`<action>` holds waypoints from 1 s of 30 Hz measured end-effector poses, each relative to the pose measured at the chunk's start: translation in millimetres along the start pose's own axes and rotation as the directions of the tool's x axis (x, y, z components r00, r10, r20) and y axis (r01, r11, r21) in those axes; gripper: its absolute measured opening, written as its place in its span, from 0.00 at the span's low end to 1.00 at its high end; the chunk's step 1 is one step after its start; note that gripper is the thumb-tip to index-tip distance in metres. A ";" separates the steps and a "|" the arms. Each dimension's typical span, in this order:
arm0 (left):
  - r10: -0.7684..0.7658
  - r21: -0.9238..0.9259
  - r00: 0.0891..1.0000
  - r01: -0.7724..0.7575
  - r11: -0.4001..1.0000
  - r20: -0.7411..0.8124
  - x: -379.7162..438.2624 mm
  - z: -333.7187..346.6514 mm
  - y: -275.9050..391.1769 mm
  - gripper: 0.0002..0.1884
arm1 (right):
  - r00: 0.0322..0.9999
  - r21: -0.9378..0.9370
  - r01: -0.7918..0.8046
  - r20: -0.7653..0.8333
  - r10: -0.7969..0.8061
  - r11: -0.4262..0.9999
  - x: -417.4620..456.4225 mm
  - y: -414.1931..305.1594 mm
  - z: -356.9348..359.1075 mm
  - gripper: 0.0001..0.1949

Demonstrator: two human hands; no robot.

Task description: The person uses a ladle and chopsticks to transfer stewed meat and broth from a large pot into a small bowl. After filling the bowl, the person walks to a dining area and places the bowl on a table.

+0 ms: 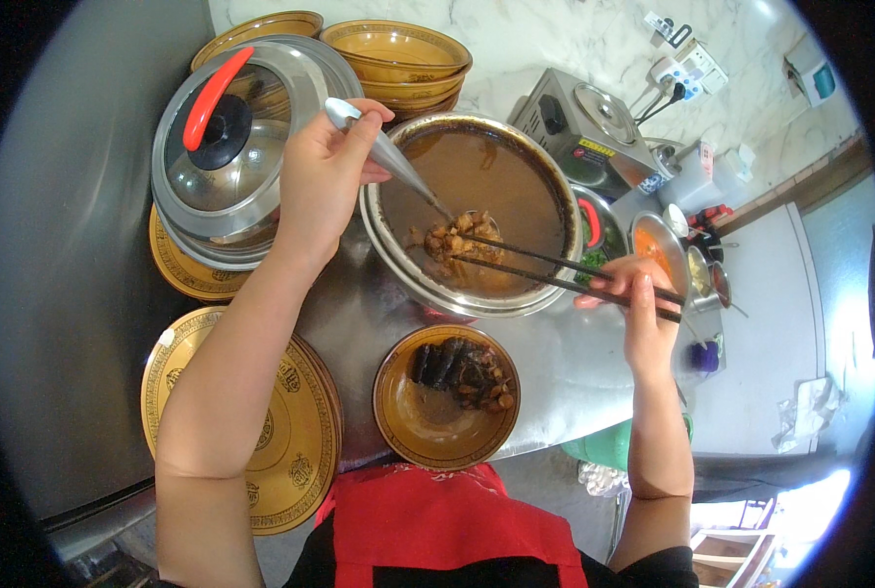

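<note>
My left hand (334, 165) grips the handle of a metal ladle (400, 163), whose bowl holds chunks of braised food (461, 239) at the surface of brown broth. The broth fills a round metal pot (474, 305). My right hand (639, 301) holds a pair of dark chopsticks (555, 270), their tips apart at the food in the ladle. Below the pot, near my red apron (452, 522), a brown-glazed bowl (426, 445) contains dark, shiny pieces and small brown chunks on its far side.
A glass-and-metal lid (261, 176) with a red handle lies at the left, by stacked brown bowls (397, 51). Patterned plates (283, 434) are stacked at lower left. On the right are a metal appliance (577, 132), a bowl of orange food (658, 242) and smaller containers.
</note>
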State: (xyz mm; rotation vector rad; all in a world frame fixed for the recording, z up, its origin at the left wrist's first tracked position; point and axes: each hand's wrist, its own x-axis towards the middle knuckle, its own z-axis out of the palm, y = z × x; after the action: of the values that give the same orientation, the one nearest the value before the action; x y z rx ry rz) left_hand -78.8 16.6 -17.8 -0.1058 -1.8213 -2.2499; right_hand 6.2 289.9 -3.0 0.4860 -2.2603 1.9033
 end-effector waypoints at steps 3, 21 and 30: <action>0.015 -0.001 1.000 -0.015 1.000 0.004 -0.8 1.3 0.9 0.08 | 0.999 -0.020 0.033 -0.004 -0.033 0.999 1.0 -0.1 0.3 0.13; 0.072 0.026 0.997 -0.072 0.997 0.027 -2.9 3.3 -0.3 0.09 | 0.951 0.162 -0.018 -0.303 0.067 0.987 4.4 8.6 -19.9 0.17; 0.092 0.026 0.995 -0.093 0.995 0.030 -4.5 2.5 -2.2 0.08 | 0.933 0.095 -0.045 -0.352 0.076 0.994 -34.5 -18.6 -52.3 0.15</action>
State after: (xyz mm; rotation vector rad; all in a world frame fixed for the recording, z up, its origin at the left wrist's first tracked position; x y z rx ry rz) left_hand -75.2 20.0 -20.3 -0.2143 -1.8219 -2.1712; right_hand 39.8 343.6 13.1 0.0690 -1.9883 1.9369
